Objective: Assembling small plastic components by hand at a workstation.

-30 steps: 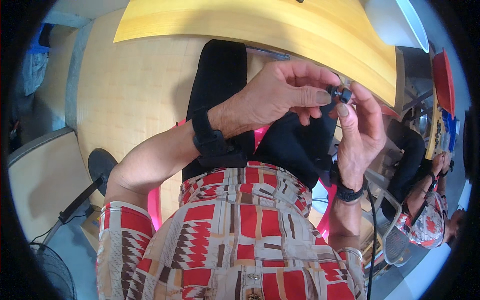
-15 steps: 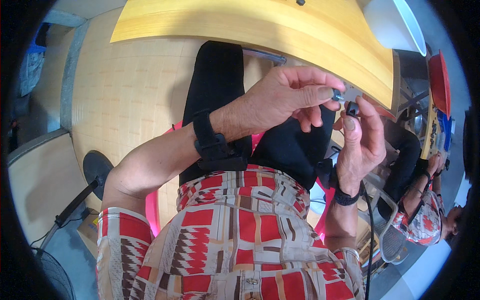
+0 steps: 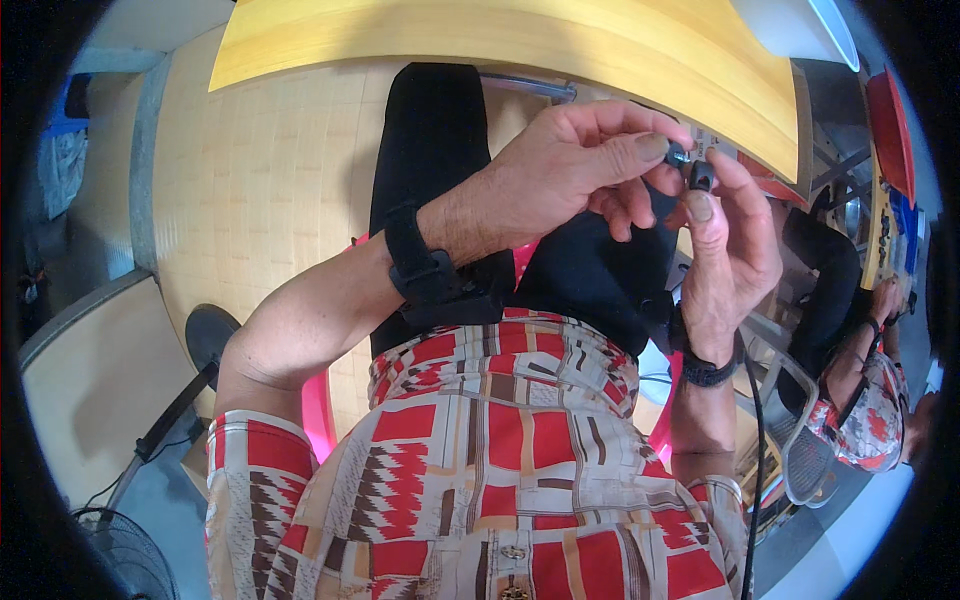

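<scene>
Between the thumb and fingers of my left hand [image 3: 585, 165], a small dark knob [image 3: 677, 154] is pinched, with a short shiny metal stud facing right. My right hand [image 3: 730, 245] grips a small black piece [image 3: 702, 177] between thumb and index finger; it looks like plastic with an opening in its side. The two parts are close together with a narrow gap. Both hands are raised over my lap, just off the near edge of the wooden table [image 3: 470, 35]. A black strap circles each wrist.
A white basin [image 3: 800, 35] sits at the table's right corner, with a red basin [image 3: 888, 140] beyond it. Another person [image 3: 865, 415] sits at the right, hands at a bench. A metal chair [image 3: 805, 460] stands near my right arm. At lower left is a wire-guarded fan [image 3: 125, 555].
Both hands have shifted slightly up in the picture, still holding their parts. The black piece has turned a little and stands more upright. The whole view has moved slightly.
</scene>
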Demonstrator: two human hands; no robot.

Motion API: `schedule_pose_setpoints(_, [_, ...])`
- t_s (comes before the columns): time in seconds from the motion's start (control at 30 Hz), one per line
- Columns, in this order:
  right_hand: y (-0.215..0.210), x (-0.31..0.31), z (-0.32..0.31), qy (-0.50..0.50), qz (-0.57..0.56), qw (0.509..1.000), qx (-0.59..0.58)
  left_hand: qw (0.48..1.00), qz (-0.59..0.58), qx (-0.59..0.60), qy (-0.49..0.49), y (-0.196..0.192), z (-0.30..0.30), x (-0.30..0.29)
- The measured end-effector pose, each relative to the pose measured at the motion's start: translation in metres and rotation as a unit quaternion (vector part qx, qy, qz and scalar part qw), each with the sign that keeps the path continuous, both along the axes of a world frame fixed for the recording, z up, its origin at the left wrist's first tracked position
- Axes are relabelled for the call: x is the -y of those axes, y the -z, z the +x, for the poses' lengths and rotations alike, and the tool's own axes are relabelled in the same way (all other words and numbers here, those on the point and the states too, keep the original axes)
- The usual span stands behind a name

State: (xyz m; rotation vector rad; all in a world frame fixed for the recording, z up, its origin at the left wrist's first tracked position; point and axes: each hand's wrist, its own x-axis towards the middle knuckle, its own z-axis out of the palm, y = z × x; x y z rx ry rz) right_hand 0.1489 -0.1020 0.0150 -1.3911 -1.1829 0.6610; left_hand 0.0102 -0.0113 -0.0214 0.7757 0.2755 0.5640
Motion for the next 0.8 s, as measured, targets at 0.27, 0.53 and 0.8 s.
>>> schedule_pose_setpoints(0.27, [0.0020, 0.0009, -0.0019, -0.003, -0.001, 1.000, -0.022, 1.000, 0.010, 0.005, 0.001, 0.0000, -0.0019, 0.0019])
schedule_pose_setpoints(0.53, [0.0019, 0.0021, -0.0030, 0.021, 0.002, 0.999, -0.044, 0.999, 0.024, -0.029, 0.002, -0.0074, -0.0050, -0.0005])
schedule_pose_setpoints(0.8, [0.0054, 0.0015, -0.0002, 0.010, 0.021, 0.999, -0.045, 0.997, 0.063, -0.039, -0.018, -0.0083, -0.0044, -0.0004])
